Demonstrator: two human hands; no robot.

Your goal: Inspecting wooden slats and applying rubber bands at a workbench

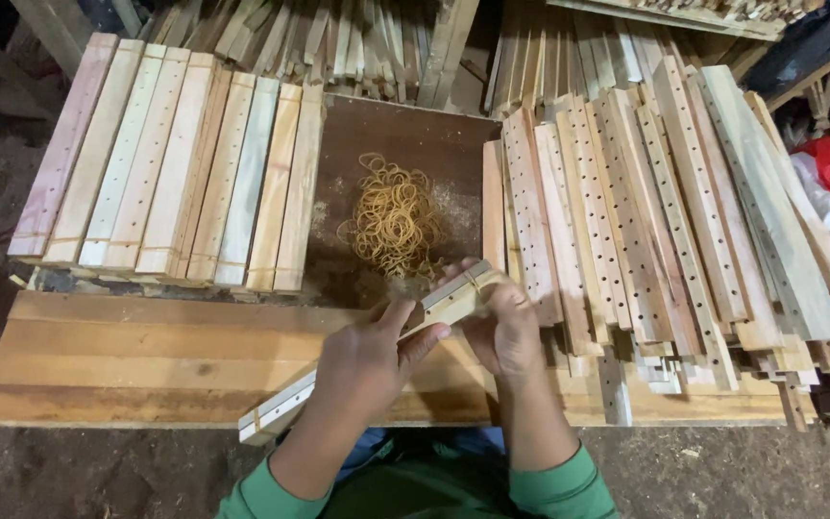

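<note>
Hands meet over a small bundle of pale, narrow wooden slats with drilled holes [377,360], held slantwise above the broad plank counter [146,370]. The left hand [365,360] is wrapped around the bundle's middle, its grip closed firmly on the wood with the thumb laid along the top edge; the right hand [501,332] is closed over the upper end, fingers curled round it, and a thin yellowish rubber band [473,279] seems to cross the wood just there — how far it is seated I cannot tell. The bundle's lower end points toward the person's body and already carries a band near its tip. Just beyond the hands lies a loose heap of tan rubber bands [394,219] on a dark brown board [415,130]. To the left, neat banded bundles of long pale slats [175,159] lie side by side; to the right, a rougher pile of loose perforated slats [655,211] fans out, touching the right hand's knuckles. By my judgement the step in hand is binding the upper end of the bundle — the slats need to be kept squeezed flush by the left hand while the right brings the band fully round the end without letting the pieces slide apart.
</note>
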